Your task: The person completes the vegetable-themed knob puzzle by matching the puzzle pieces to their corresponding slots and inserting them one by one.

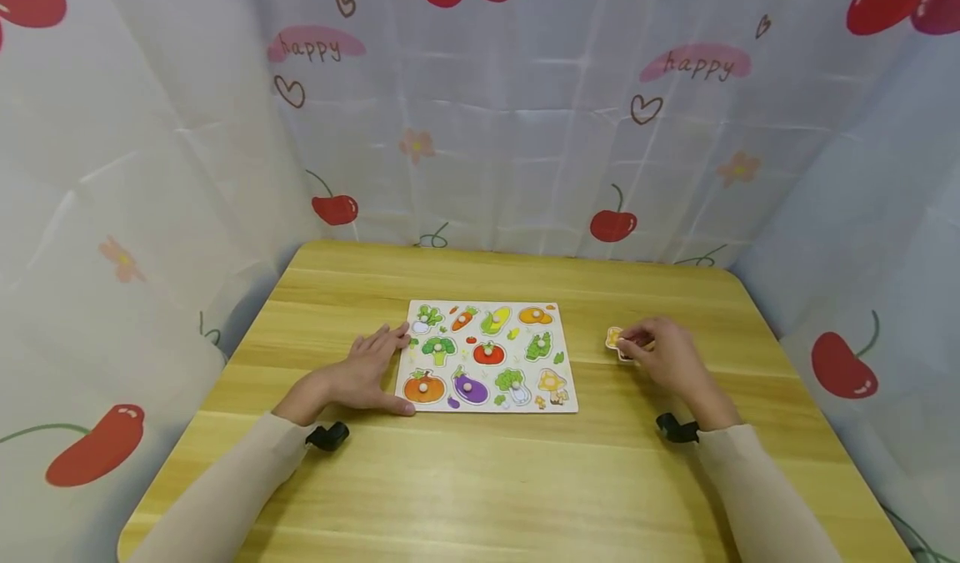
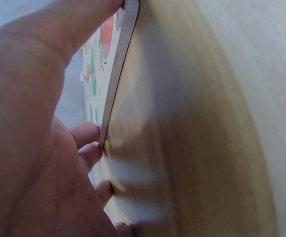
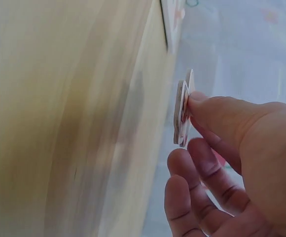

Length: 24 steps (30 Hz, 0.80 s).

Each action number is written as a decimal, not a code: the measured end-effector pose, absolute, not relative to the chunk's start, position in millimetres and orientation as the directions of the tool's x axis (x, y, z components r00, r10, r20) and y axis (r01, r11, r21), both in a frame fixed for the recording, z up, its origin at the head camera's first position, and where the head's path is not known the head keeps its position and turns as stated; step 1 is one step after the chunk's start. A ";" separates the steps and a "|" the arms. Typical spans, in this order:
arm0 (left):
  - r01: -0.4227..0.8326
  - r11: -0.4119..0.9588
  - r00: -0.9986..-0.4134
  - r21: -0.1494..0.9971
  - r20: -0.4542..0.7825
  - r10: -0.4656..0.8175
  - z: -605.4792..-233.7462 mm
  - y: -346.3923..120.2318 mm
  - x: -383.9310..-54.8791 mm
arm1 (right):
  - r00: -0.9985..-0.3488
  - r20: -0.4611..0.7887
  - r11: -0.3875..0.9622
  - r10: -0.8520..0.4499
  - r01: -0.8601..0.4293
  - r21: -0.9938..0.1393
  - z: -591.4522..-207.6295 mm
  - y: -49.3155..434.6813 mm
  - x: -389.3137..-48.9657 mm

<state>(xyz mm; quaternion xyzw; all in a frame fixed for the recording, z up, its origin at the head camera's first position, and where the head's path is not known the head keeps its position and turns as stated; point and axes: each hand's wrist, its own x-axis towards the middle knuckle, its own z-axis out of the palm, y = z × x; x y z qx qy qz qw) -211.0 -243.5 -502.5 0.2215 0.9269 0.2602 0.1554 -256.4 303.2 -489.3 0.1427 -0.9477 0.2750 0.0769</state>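
Observation:
A wooden vegetable puzzle board [image 1: 453, 363] lies flat on the table. My left hand [image 1: 365, 374] is spread along its left side, the thumb at the near left corner and fingertips touching the left edge, as the left wrist view also shows. To the right of the board, my right hand [image 1: 667, 359] pinches a small yellow-orange mushroom puzzle piece [image 1: 613, 339] between thumb and finger. In the right wrist view the mushroom piece [image 3: 181, 111] is held above the tabletop. A mushroom picture [image 1: 553, 384] shows at the board's near right corner.
Knobbed pieces, among them a tomato [image 1: 489, 354], an eggplant [image 1: 471, 389] and a pumpkin [image 1: 423, 389], sit in the board. Cherry-patterned curtains [image 1: 487, 171] stand behind and beside the wooden table [image 1: 525, 480]. Dark straps circle both wrists.

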 end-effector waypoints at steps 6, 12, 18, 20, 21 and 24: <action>0.327 0.764 -0.853 0.556 -0.174 0.492 -501.0 -243.2 -209.9 | -0.942 0.225 0.795 -0.249 -0.331 -0.509 -483.4 288.7 -245.8; 0.335 0.768 -0.854 0.546 -0.168 0.492 -501.1 -243.3 -210.7 | -0.933 0.242 0.797 -0.266 -0.354 -0.489 -481.6 279.1 -239.3; 0.338 0.774 -0.855 0.535 -0.170 0.490 -502.4 -243.9 -210.6 | -0.922 0.262 0.785 -0.286 -0.382 -0.487 -484.7 272.5 -235.6; 0.342 0.773 -0.854 0.534 -0.168 0.493 -502.7 -244.1 -210.3 | -0.917 0.267 0.778 -0.297 -0.394 -0.489 -485.2 268.8 -233.7; 0.345 0.773 -0.854 0.533 -0.164 0.494 -502.8 -244.2 -210.4 | -0.915 0.269 0.774 -0.302 -0.400 -0.491 -485.5 266.6 -232.7; 0.348 0.771 -0.854 0.533 -0.160 0.496 -503.2 -244.3 -210.6 | -0.908 0.266 0.761 -0.325 -0.418 -0.496 -487.7 259.2 -229.6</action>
